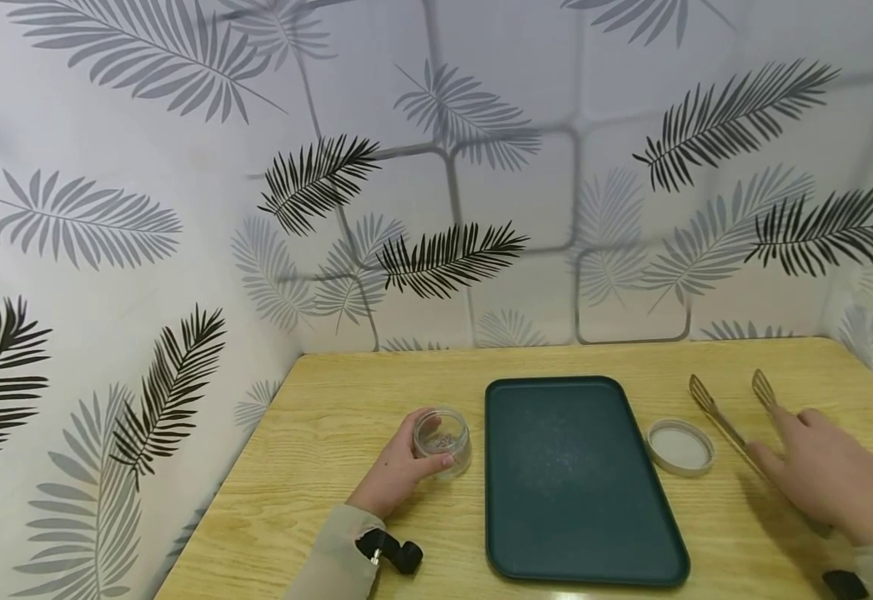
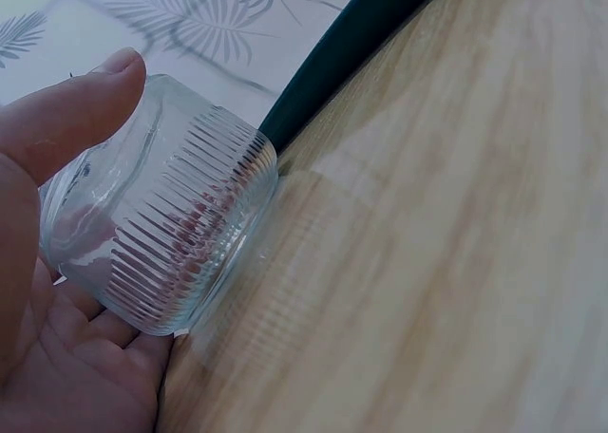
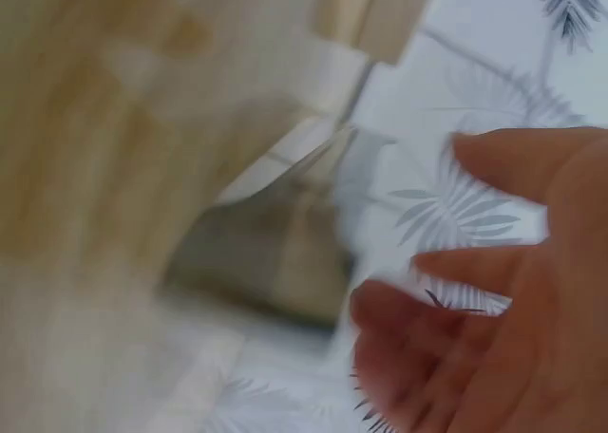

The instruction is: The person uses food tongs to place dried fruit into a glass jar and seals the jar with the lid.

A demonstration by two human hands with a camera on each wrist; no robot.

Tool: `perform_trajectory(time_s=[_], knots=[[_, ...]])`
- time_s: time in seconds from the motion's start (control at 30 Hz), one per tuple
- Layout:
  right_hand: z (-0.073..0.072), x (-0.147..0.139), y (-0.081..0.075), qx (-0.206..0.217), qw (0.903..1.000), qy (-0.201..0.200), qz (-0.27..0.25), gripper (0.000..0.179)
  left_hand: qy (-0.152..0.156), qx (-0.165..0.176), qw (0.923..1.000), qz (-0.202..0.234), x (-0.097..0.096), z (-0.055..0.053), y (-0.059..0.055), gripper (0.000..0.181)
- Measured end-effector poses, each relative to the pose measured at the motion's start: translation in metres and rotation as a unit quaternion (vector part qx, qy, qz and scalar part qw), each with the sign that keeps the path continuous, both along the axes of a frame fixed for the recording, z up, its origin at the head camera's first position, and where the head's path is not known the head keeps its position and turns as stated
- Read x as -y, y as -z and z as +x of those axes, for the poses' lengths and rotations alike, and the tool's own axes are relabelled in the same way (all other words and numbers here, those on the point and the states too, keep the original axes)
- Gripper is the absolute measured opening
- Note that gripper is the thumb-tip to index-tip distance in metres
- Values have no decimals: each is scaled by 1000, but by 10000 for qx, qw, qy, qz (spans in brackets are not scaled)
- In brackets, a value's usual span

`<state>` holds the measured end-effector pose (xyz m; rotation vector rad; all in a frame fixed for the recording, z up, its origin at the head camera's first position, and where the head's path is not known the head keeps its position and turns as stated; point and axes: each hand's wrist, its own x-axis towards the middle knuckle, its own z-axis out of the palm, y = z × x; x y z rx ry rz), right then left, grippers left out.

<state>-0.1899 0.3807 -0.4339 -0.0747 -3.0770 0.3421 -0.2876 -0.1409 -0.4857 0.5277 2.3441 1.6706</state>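
Note:
My left hand (image 1: 394,471) holds a ribbed glass jar (image 1: 444,450), its thumb across the near side. The left wrist view shows the jar (image 2: 180,215) resting on the wood, with small reddish bits blurred through the glass. My right hand (image 1: 830,471) is over a pair of metal tongs (image 1: 721,421) whose two slotted ends spread apart toward the back. In the right wrist view the fingers (image 3: 418,357) are loosely bent, with nothing seen between them and the thumb. A blurred metallic piece (image 3: 266,253) lies just beyond them.
A dark green rectangular tray (image 1: 571,475) lies between the hands on the wooden table (image 1: 278,467). Between tray and tongs is a round, pale lid (image 1: 680,447). Walls (image 1: 511,308) with leaf patterns stand behind and to the left of the table.

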Motion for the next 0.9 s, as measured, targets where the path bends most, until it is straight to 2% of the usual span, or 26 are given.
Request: perform_trajectory(time_s=[0.07,0.13,0.27,0.6,0.73,0.9], knots=[[-2,12,-5,-270,9987,-343,-270,74,5,-37,10000,0,0,0,-1,82],[-6,24,-7,-368,9944,-768,-621,78,7,-46,10000,23,1,1,-3,82],[-14,40,-5,-105,9873,-1214,-1024,86,25,-26,10000,88,1,2,-4,82],[-31,47,11,461,9876,-1100,-1020,106,60,5,10000,23,-1,3,-4,81],[-35,46,14,596,9882,-1081,-906,105,45,-34,10000,-20,-1,2,-4,80],[-36,46,17,471,9874,-1200,-914,95,22,-39,10000,-50,-1,2,-3,80]])
